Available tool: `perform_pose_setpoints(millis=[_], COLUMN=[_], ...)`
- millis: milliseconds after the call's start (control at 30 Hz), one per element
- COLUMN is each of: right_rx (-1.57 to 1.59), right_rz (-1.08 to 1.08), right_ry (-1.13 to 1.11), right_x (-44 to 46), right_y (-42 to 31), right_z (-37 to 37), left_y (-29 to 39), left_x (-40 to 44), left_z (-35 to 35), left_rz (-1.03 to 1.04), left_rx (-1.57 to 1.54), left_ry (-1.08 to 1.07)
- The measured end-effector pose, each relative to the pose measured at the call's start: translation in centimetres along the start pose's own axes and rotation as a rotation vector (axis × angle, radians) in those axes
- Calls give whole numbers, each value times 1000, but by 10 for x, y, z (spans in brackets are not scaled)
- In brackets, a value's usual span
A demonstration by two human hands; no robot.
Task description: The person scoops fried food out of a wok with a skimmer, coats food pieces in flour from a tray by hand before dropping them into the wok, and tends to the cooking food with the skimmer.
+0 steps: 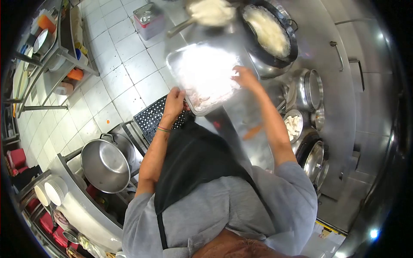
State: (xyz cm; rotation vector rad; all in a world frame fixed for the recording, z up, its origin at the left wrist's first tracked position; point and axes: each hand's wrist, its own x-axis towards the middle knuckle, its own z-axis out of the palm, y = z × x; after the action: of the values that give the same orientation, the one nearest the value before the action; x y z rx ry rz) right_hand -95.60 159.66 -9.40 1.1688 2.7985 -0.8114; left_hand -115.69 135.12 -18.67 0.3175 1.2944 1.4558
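A shallow rectangular tray [198, 113] is in front of me, and strong glare washes out much of its contents. Pale, flour-dusted pieces [206, 101] show along its near side. My left hand [175, 101] grips the tray's near left corner, fingers closed around the rim. Over the right side of the tray is my right hand [247, 78], its bent fingers apart at the edge of the white contents. I see nothing held in it, though glare partly hides the fingertips. Beyond the tray, a long-handled round vessel [178, 28] carries white food [213, 11].
A dark wok [294, 52] with bubbling, pale frothy contents stands at the upper right. Along the right are a bowl of white pieces [293, 125] and several metal pots [316, 89]. A large steel pot [105, 165] is at lower left, and a lidded container [148, 20] sits beyond the tray.
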Motion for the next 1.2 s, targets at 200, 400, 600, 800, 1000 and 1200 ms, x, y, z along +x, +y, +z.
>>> perform_pose_setpoints(millis=[200,400,600,800,1000,1200], right_rx=[367,-454,-379,-79,-485,63], right_rz=[203,146,54,-240,-533,-132], right_ry=[338,344,558,-15,28,-95], right_x=[-5,79,79,9,-37,-10], right_y=[-30,114,91,-29,-86,-57], right_z=[-129,-173,-153,-14,77,49], left_y=[3,2,2,-12,-13,-21], left_x=[-3,-1,-12,-4,-5,1], left_z=[1,6,12,8,7,-1], left_rz=[14,33,24,32,69,165], left_rx=[78,77,58,34,74,76], left_ry=[36,84,175,179,165,84])
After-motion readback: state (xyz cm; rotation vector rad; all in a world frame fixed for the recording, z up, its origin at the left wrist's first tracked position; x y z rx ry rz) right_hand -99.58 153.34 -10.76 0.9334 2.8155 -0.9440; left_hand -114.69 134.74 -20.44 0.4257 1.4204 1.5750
